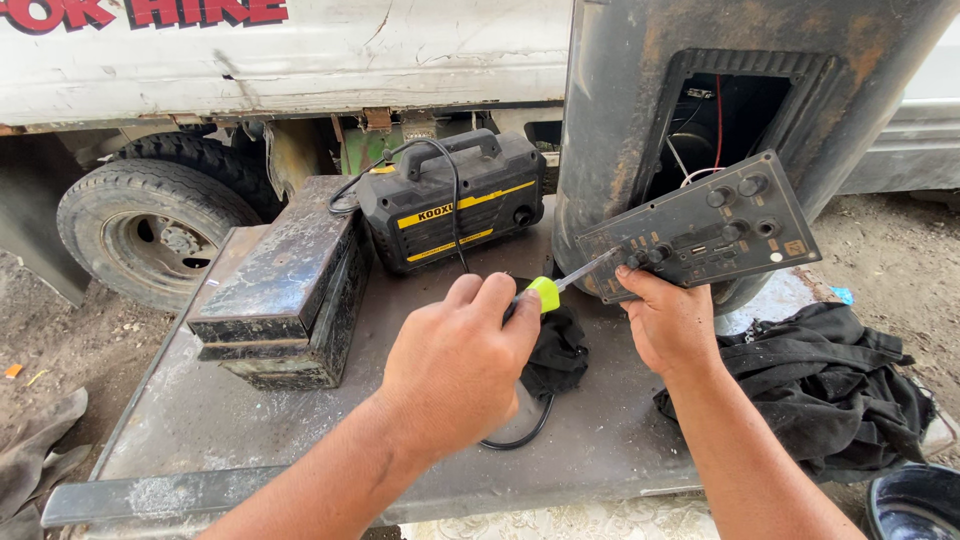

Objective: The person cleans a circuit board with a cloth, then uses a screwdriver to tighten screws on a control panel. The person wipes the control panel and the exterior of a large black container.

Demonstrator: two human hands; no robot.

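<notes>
My left hand [460,355] grips a screwdriver [560,287] with a green and black handle. Its metal shaft points up and right, with the tip at the left end of a dark control panel [700,232]. The panel carries several knobs and small ports and hangs tilted out of a rectangular opening [725,115] in a big rusty dark cabinet [620,110]. Red and white wires [700,165] run from the opening to the back of the panel. My right hand [672,325] holds the panel's lower left edge from beneath, thumb on its front.
A black and yellow machine with a carry handle [450,200] and a worn black metal box [285,280] stand on the grey metal table [220,420]. A black cloth [820,375] lies right. A truck tyre [150,230] is behind; a dark bowl [915,500] sits low right.
</notes>
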